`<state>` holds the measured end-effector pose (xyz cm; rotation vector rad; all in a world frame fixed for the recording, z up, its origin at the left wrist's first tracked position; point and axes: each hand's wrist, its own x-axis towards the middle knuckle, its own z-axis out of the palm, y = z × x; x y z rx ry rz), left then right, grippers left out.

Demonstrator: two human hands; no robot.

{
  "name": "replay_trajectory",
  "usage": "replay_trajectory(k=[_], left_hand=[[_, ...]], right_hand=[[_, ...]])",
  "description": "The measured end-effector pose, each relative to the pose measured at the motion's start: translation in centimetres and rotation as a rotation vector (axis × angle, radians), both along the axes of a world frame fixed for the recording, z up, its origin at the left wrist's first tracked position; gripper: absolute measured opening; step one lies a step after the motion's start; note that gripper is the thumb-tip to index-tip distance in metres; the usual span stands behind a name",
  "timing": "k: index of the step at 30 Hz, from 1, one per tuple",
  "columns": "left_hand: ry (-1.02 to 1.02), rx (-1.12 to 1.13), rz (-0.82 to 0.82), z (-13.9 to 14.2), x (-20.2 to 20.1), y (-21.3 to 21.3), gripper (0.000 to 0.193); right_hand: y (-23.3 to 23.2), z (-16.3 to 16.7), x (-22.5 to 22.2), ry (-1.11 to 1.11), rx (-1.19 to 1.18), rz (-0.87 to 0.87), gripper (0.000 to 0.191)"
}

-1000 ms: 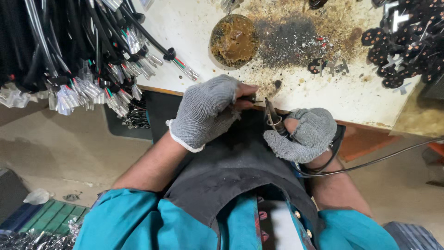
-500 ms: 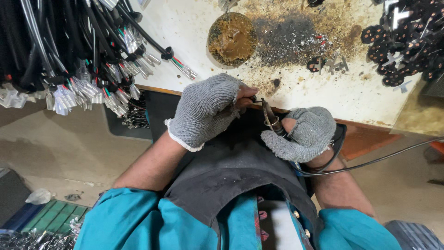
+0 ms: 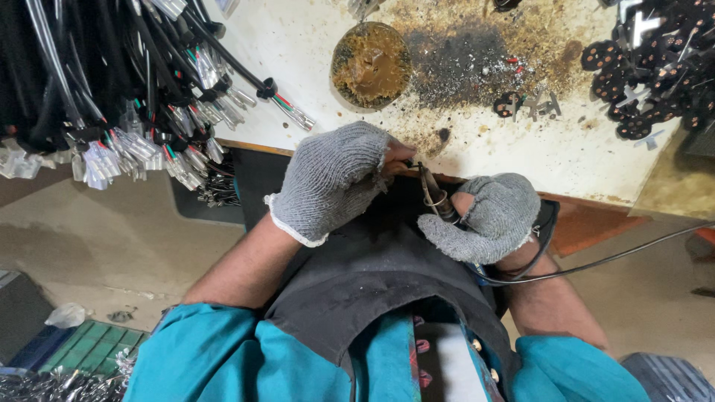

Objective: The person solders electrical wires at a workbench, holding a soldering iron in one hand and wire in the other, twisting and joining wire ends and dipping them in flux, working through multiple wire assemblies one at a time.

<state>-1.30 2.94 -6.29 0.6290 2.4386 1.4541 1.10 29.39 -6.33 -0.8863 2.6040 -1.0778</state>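
soldering at the bench (image 3: 521,160) edge

my right hand (image 3: 491,216) grips the iron (image 3: 436,195); my left hand (image 3: 335,179) pinches something too small to tell, just below the flux tin (image 3: 371,63).

Both gloved hands close together, left hand (image 3: 333,181) and right hand (image 3: 488,217) apparently curled.

Even, fairly bright light falls from above on the pale workbench (image 3: 298,45), which reads near-white at far left with mild glare and little surface detail. Shadows are soft and short; the darkest patch lies under the bench edge, around the black apron (image 3: 372,275). Focus is sharp on both gloved hands and the burnt stains. The bundled cables (image 3: 89,82) at far left bend outward with wide-angle distortion, and the near corners go slightly soft.
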Motion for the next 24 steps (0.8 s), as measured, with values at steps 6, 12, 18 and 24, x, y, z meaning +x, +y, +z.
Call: replay_trajectory(k=[6, 12, 18, 24], left_hand=[[0.067, -0.263, -0.082, -0.61, 0.09, 0.48, 0.045], [0.045, -0.064, 0.119, -0.49, 0.84, 0.93, 0.037], [0.143, -0.029, 0.033, -0.55, 0.47, 0.31, 0.050], [0.098, -0.096, 0.151, -0.17, 0.48, 0.89, 0.041]], right_hand=[[0.32, -0.03, -0.21, -0.069, 0.001, 0.049, 0.052], [0.56, 0.06, -0.30, -0.033, 0.010, 0.079, 0.050], [0.16, -0.04, -0.05, -0.109, 0.029, -0.022, 0.055], [0.29, -0.23, -0.12, -0.015, 0.057, 0.009, 0.063]])
